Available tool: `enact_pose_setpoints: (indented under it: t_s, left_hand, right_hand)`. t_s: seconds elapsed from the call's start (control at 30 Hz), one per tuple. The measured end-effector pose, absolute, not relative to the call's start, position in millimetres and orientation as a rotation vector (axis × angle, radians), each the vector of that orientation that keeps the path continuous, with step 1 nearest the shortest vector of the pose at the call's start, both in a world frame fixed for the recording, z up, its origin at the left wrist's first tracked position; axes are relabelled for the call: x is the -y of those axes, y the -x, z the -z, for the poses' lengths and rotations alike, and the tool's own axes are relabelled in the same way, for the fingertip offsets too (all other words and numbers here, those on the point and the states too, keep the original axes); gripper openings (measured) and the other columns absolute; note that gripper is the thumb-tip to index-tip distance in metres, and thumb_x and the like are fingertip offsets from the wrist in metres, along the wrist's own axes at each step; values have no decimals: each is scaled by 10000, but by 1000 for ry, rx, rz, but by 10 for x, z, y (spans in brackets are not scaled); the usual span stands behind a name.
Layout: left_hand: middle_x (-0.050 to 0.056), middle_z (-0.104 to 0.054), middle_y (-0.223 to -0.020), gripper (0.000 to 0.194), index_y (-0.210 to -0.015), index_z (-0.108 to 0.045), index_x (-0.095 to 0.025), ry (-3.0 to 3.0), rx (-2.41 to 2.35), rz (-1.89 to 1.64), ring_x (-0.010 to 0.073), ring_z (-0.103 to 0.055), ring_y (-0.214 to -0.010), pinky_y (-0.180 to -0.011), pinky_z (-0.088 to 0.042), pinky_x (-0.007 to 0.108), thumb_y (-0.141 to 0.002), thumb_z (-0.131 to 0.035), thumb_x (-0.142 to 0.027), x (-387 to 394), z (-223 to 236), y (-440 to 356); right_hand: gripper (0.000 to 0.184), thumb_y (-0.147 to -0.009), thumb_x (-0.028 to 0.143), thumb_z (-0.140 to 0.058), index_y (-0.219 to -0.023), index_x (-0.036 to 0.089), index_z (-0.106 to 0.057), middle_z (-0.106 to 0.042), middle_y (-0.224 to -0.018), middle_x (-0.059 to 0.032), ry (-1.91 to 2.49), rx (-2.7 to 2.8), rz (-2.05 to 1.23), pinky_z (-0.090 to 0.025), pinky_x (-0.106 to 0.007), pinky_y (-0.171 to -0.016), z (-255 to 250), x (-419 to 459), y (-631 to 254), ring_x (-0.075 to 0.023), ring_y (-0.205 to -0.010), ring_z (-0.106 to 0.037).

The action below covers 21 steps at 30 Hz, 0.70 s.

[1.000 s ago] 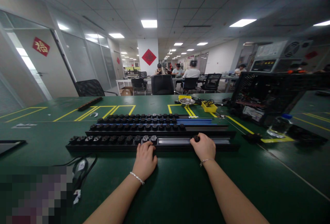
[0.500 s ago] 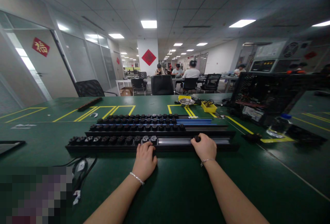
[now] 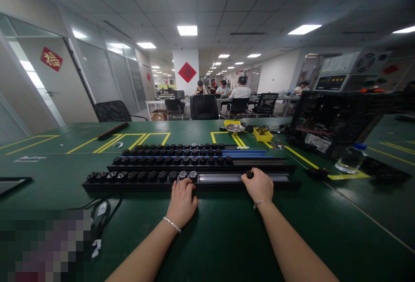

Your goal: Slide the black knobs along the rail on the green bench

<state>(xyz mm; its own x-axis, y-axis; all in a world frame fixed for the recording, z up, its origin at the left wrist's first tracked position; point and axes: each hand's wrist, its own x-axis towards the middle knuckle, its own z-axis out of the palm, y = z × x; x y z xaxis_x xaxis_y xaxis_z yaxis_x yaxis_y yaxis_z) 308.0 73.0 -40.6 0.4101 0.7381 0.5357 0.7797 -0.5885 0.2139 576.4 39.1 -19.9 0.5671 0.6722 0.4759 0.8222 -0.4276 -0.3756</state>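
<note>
Three long black rails lie side by side on the green table (image 3: 214,238). The nearest rail (image 3: 191,179) carries a row of several small black socket modules on its left half; its right half is a bare silver track. My left hand (image 3: 182,202) rests against that rail's front edge beside the last modules, fingers curled down. My right hand (image 3: 258,184) is closed on a small black module (image 3: 249,174) sitting on the bare track. The two rails behind, middle rail (image 3: 201,161) and far rail (image 3: 194,148), also hold rows of modules.
A black open computer case (image 3: 337,120) and a water bottle (image 3: 350,158) stand at the right. Yellow trays (image 3: 263,135) and a metal bowl (image 3: 235,128) sit behind the rails. Cables (image 3: 103,213) lie at the near left. People sit at desks in the background.
My right hand with the small module has shifted very slightly right along the track. The left hand has stayed where it was.
</note>
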Motion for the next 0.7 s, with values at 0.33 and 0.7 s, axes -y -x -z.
enact_pose_setpoints:
  t_s: [0.33, 0.7]
  left_hand:
    - [83, -553, -1113, 225, -926, -567, -202, 2579, 1394, 916, 247, -485, -1112, -1057, -260, 531, -715, -497, -169, -734, 410, -3081]
    - [82, -552, -1111, 210, -913, -559, -202, 2575, 1392, 919, 245, -480, -1117, -1061, -256, 525, -721, -483, -166, -731, 411, -3080]
  right_hand:
    - [183, -724, 363, -479, -634, 205, -495, -586, -695, -32, 2209, 1191, 398, -301, -285, -635, 207, -378, -5794, -174, -713, -520]
    - [189, -725, 382, -483, -672, 204, -523, -592, -700, -26, 2243, 1169, 307, -298, -277, -597, 182, -365, -5821, -166, -681, -516]
